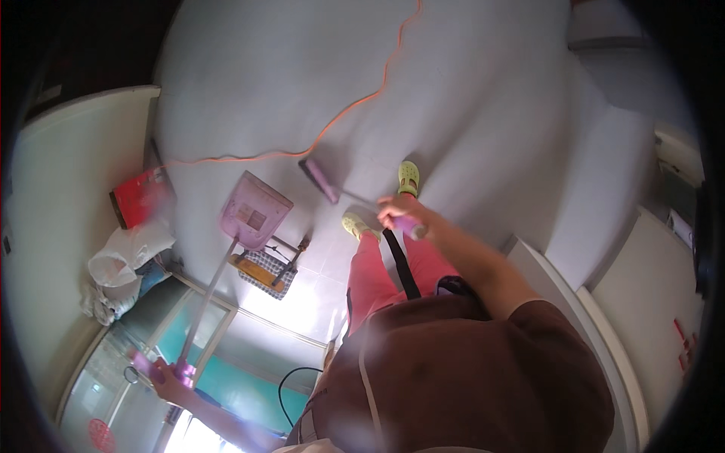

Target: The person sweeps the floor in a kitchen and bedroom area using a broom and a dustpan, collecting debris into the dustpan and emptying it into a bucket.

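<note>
My right hand grips the purple handle of a broom, whose purple head with dark bristles rests on the floor left of my feet. At the lower left, my left hand is closed around the purple upper handle of a long-handled dustpan. The pink-purple pan is at floor level, left of the broom head and apart from it. A metal pole joins the pan to its handle. Any debris in the pan or under the bristles cannot be made out.
An orange cord snakes over the floor beyond the broom. Below the pan is a small folding stool with a checked cloth. A red box and white plastic bags lie by the left wall. Glass-paned doors stand at lower left.
</note>
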Action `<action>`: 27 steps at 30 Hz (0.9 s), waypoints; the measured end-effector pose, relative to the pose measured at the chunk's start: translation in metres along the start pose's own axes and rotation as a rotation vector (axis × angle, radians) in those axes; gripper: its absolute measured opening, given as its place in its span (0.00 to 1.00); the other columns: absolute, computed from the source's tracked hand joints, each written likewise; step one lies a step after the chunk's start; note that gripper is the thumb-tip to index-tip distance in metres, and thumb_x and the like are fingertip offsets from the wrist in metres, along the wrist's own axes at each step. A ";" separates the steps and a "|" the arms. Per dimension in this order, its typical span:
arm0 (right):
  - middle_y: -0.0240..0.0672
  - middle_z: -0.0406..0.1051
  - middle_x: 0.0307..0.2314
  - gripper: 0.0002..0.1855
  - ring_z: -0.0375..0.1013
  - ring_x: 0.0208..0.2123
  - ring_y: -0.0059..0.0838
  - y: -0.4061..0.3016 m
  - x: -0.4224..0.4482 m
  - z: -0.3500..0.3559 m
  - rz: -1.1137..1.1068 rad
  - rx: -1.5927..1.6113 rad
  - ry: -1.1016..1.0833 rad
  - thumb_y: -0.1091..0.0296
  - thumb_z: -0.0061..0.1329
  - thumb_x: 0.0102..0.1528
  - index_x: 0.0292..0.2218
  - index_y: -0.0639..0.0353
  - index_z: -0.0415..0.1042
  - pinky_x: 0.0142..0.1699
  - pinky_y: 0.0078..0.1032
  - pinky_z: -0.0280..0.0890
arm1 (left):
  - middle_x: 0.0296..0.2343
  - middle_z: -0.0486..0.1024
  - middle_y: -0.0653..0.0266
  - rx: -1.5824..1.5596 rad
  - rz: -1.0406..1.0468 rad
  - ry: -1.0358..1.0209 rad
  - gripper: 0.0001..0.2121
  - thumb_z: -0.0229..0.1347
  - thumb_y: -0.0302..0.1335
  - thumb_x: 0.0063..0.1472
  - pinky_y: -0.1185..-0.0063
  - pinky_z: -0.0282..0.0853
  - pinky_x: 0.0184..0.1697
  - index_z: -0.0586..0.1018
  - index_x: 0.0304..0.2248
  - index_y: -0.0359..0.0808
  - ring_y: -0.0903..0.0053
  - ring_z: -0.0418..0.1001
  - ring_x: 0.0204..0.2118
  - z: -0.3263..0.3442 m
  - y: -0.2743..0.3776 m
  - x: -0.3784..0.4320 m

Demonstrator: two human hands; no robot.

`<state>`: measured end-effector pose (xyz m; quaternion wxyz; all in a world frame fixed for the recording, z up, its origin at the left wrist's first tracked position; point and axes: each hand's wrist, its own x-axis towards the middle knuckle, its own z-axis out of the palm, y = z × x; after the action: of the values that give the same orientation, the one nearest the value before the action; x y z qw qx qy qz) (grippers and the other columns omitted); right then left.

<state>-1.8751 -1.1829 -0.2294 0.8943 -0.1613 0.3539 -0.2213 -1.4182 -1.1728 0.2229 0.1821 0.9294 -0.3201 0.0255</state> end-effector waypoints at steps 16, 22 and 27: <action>0.32 0.60 0.14 0.30 0.58 0.12 0.18 -0.182 -0.217 -0.159 -0.237 0.105 0.913 0.79 0.41 0.44 0.48 0.57 0.46 0.15 0.16 0.55 | 0.18 0.68 0.65 -0.209 0.005 0.028 0.13 0.55 0.31 0.47 0.86 0.63 0.16 0.71 0.31 0.31 0.83 0.65 0.17 0.080 0.020 -0.017; 0.34 0.62 0.15 0.33 0.59 0.11 0.20 -0.108 -0.256 -0.098 -0.075 0.250 0.728 0.78 0.43 0.44 0.51 0.51 0.46 0.15 0.19 0.58 | 0.15 0.67 0.66 -0.223 0.027 0.070 0.14 0.57 0.34 0.46 0.86 0.61 0.15 0.72 0.27 0.32 0.83 0.64 0.14 0.093 0.015 -0.006; 0.35 0.63 0.20 0.32 0.59 0.14 0.16 -0.075 -0.250 -0.039 0.013 0.366 0.587 0.80 0.40 0.45 0.51 0.50 0.47 0.16 0.13 0.55 | 0.14 0.68 0.66 -0.150 0.116 -0.009 0.15 0.56 0.36 0.46 0.85 0.61 0.15 0.72 0.27 0.32 0.83 0.64 0.14 0.108 0.061 -0.008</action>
<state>-2.0870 -1.1246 -0.0828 0.7700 0.0746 0.5515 -0.3122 -1.4686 -1.2510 0.1409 0.2481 0.8931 -0.3751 0.0076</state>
